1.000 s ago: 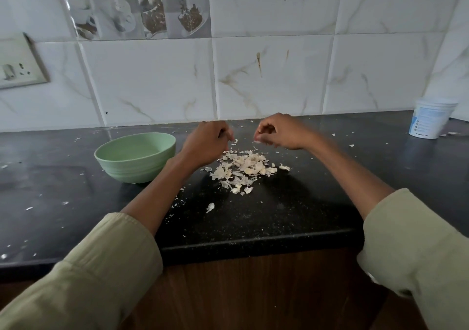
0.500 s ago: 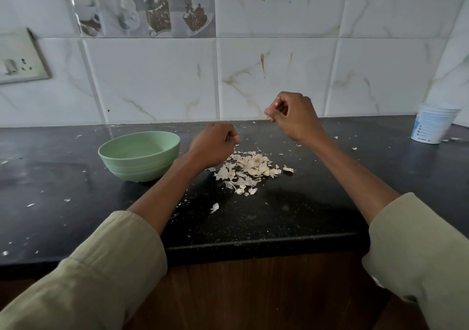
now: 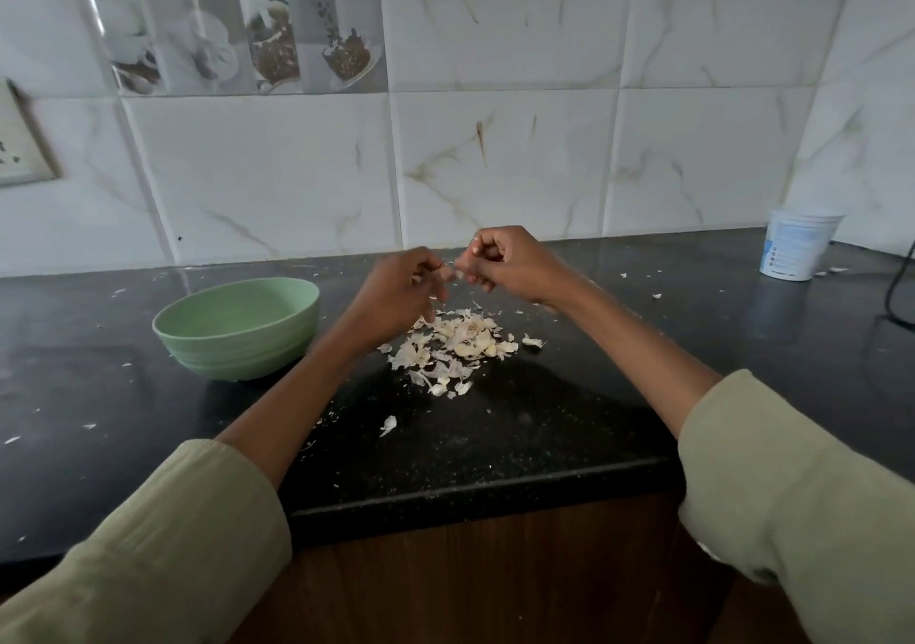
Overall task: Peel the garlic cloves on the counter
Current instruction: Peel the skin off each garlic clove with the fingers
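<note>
A heap of garlic cloves and papery skins [image 3: 458, 341] lies on the black counter [image 3: 495, 425]. Above its far edge my left hand [image 3: 396, 296] and my right hand [image 3: 510, 264] meet, fingertips together. A small pale garlic clove [image 3: 456, 274] shows between the fingertips of both hands. Both hands have their fingers curled and pinch it. Most of the clove is hidden by the fingers.
A pale green bowl [image 3: 237, 329] stands left of the heap. A white plastic cup [image 3: 797, 247] sits at the back right, with a black cable [image 3: 898, 292] beside it. Skin flakes lie scattered on the counter. The tiled wall runs behind; the counter's front edge is near.
My right hand, raised half a second ago, has come back down and left to meet my left hand. My left hand rose slightly off the heap.
</note>
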